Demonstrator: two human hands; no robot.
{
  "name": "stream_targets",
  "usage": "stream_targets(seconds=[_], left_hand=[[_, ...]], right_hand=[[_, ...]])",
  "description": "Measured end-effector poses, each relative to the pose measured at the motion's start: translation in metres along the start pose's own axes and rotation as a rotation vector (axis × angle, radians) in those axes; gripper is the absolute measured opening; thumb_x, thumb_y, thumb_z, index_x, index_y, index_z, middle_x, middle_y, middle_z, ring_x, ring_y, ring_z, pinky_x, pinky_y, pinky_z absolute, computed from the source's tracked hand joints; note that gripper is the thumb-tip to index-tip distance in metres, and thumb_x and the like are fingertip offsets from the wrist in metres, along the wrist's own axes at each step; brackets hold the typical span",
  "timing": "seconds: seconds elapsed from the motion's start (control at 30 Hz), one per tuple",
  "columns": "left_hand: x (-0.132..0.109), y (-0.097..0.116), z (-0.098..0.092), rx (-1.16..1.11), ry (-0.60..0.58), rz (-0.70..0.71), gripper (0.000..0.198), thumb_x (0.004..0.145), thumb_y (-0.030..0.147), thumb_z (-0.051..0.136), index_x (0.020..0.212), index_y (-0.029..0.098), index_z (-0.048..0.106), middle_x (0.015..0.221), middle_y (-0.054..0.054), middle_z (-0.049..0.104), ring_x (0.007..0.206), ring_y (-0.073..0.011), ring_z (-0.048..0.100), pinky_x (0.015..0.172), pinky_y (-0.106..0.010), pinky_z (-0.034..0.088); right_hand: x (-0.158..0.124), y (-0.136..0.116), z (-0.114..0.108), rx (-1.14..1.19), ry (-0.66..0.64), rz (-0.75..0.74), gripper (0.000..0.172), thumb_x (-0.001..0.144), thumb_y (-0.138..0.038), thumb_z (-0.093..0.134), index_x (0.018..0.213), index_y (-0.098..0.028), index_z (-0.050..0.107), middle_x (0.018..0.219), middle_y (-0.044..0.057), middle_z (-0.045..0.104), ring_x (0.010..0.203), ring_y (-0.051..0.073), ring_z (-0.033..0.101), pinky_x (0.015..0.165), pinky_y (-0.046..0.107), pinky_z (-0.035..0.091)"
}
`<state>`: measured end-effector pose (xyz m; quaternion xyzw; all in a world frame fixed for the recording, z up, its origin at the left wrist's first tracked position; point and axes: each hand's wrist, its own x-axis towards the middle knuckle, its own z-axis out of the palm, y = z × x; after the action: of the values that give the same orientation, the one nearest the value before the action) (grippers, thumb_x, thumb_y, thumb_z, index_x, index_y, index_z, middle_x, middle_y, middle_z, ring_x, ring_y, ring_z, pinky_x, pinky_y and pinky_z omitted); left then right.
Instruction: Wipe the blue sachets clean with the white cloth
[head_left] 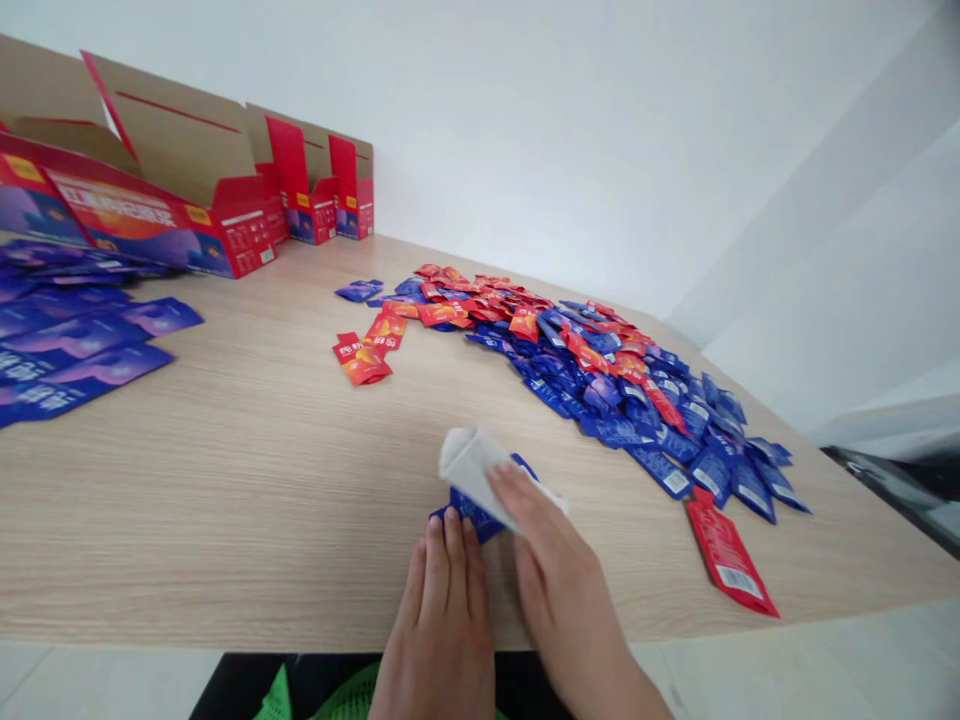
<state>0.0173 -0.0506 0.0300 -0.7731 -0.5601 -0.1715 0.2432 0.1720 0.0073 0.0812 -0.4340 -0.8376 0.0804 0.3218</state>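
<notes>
A blue pouch [480,518] lies flat on the wooden table close to its front edge. The fingertips of my left hand [446,575] rest on the pouch's near left end, stretched out and side by side. My right hand [551,545] presses a folded white tissue [471,462] onto the same pouch, its fingers over the cloth-like paper. The tissue and fingers hide much of the pouch. Nearest to the right hand on the table is a single red pouch [731,555].
A large heap of blue and red pouches [600,370] spreads over the table's back right. Two red pouches [364,358] lie left of it. Blue pouches [75,340] are layered at far left. Open red-and-blue cartons [172,215] stand along the wall. The table's front edge [225,640] is close.
</notes>
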Motion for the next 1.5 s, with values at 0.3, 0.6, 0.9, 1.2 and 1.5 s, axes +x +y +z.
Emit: stream_targets(seconds=[0.3,0.6,0.9,1.2,1.5], left_hand=[[0.002,-0.003,-0.004,-0.025,-0.008,-0.013,0.059,0.093,0.032,0.046,0.139,-0.001,0.061,0.146,-0.021,0.064,0.136,-0.0322,0.060,0.111,-0.038,0.050],[-0.001,0.000,-0.007,-0.044,0.004,-0.103,0.058,0.098,0.040,0.049,0.139,0.001,0.062,0.147,-0.020,0.064,0.138,-0.0298,0.058,0.113,-0.038,0.049],[0.000,-0.009,-0.011,0.006,-0.101,0.048,0.052,0.092,0.027,0.046,0.133,0.001,0.066,0.139,-0.022,0.069,0.132,-0.0313,0.063,0.112,-0.039,0.051],[-0.001,-0.005,-0.014,-0.031,-0.045,-0.032,0.059,0.087,0.024,0.046,0.138,-0.001,0.062,0.147,-0.021,0.064,0.136,-0.0294,0.059,0.112,-0.036,0.051],[0.008,-0.005,-0.020,0.011,-0.040,-0.016,0.052,0.087,0.020,0.044,0.129,0.002,0.068,0.132,-0.019,0.073,0.125,-0.0278,0.067,0.107,-0.036,0.055]], right_hand=[[-0.011,0.045,-0.004,-0.138,-0.035,0.090,0.062,0.095,-0.002,0.040,0.152,-0.017,0.058,0.155,0.011,0.059,0.146,0.025,0.053,0.123,0.050,0.045],[-0.012,0.031,-0.022,-0.071,0.141,0.204,0.051,0.104,-0.014,0.041,0.151,-0.026,0.058,0.154,0.007,0.061,0.145,0.024,0.055,0.122,0.053,0.045],[-0.007,0.010,0.007,-0.103,-0.124,-0.044,0.072,0.088,0.006,0.039,0.153,-0.018,0.056,0.158,0.007,0.056,0.151,0.021,0.047,0.125,0.047,0.042],[-0.011,0.036,-0.023,-0.148,0.055,0.239,0.052,0.102,-0.012,0.040,0.148,-0.022,0.061,0.151,0.008,0.064,0.142,0.025,0.059,0.120,0.052,0.048],[0.000,0.003,0.014,-0.078,-0.134,-0.078,0.075,0.086,0.007,0.039,0.153,-0.022,0.055,0.158,0.005,0.057,0.152,0.019,0.046,0.126,0.047,0.041]])
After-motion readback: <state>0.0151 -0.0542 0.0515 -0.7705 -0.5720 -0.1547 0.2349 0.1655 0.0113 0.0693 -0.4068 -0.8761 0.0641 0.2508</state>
